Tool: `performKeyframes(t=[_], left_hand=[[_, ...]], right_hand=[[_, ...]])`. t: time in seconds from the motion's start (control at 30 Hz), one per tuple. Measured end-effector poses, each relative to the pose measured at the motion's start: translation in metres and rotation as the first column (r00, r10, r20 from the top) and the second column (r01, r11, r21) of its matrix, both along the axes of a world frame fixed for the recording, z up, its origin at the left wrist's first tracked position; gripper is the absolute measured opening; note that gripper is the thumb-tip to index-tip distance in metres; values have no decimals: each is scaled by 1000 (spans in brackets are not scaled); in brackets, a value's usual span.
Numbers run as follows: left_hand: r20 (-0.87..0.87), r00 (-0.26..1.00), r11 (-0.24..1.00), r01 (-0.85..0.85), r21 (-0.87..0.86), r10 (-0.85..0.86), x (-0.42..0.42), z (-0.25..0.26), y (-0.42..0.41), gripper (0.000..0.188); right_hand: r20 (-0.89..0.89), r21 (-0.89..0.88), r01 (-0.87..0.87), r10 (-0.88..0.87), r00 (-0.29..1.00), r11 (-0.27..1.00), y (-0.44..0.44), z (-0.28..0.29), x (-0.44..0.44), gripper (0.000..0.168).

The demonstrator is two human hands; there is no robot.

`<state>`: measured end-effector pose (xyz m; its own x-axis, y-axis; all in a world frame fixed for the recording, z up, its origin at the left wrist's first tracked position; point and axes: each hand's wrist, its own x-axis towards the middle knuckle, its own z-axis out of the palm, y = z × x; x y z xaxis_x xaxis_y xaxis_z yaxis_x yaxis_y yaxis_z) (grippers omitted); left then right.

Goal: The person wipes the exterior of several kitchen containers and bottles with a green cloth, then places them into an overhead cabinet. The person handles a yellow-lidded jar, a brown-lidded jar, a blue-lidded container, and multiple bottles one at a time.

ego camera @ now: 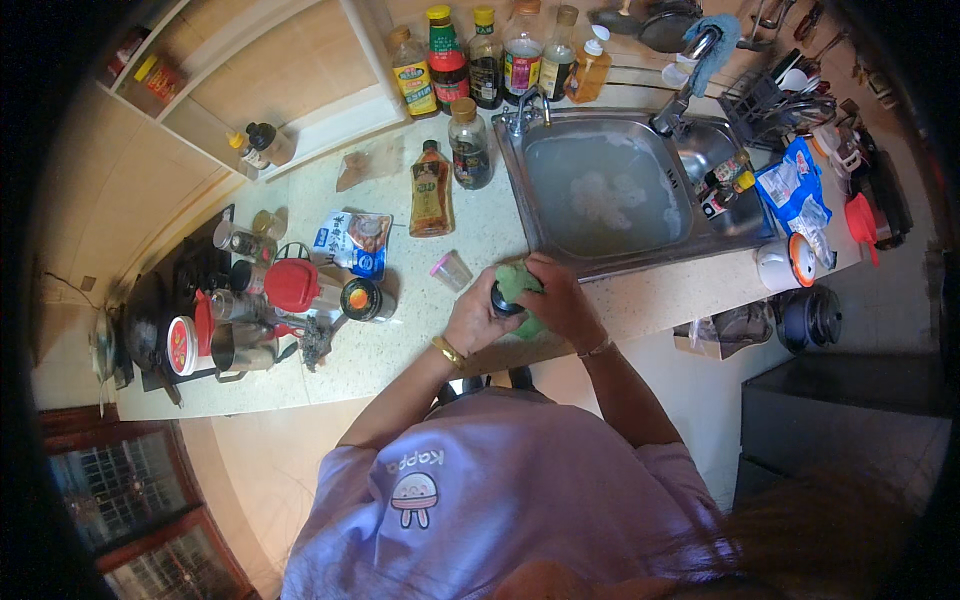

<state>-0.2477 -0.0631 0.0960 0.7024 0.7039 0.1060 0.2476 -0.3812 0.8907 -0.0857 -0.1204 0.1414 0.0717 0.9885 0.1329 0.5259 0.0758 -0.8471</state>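
Note:
My left hand (pixel 475 319) grips a small dark container (pixel 504 301), its round top facing up; its lower part is hidden by my fingers. A green cloth (pixel 517 280) is pressed against the container by my right hand (pixel 561 301), and another fold of it hangs below. Both hands are over the front edge of the speckled counter (pixel 420 337). Just left of them a small clear cup with a pink rim (pixel 450 271) lies tilted on the counter. Behind my right hand is the steel sink (pixel 577 264), filled with cloudy, sudsy water (pixel 607 195).
At left crowd several jars, a red-lidded container (pixel 292 286), a black-lidded jar (pixel 367 299) and a wok (pixel 150 330). A food pouch (pixel 352 241) and sauce bottle (pixel 431 191) stand behind. Right of the sink are a blue bag (pixel 795 184) and an enamel mug (pixel 784 261).

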Motion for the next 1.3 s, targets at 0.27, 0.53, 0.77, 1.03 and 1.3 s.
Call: performKeyframes(t=[0.27,0.53,0.77,1.03,1.3], left_hand=[[-21,998,997,-54,-53,53,0,-4,-4,71],[-91,976,951,-167,261,196,9,-9,-11,65],[-1,969,963,-246,111,247,9,-33,-16,61],[157,970,948,-132,-290,183,0,1,-7,59],[477,707,613,78,-786,523,-28,38,19,44]], right_hand=[[-234,-23,290,-287,929,957,10,-41,9,19],[107,224,146,-174,979,964,-12,-22,-19,40],[260,193,34,-84,962,981,-9,-29,-15,40],[-348,84,84,-50,936,993,-10,-64,28,25],[-338,-32,311,-303,891,950,-14,-37,63,18]])
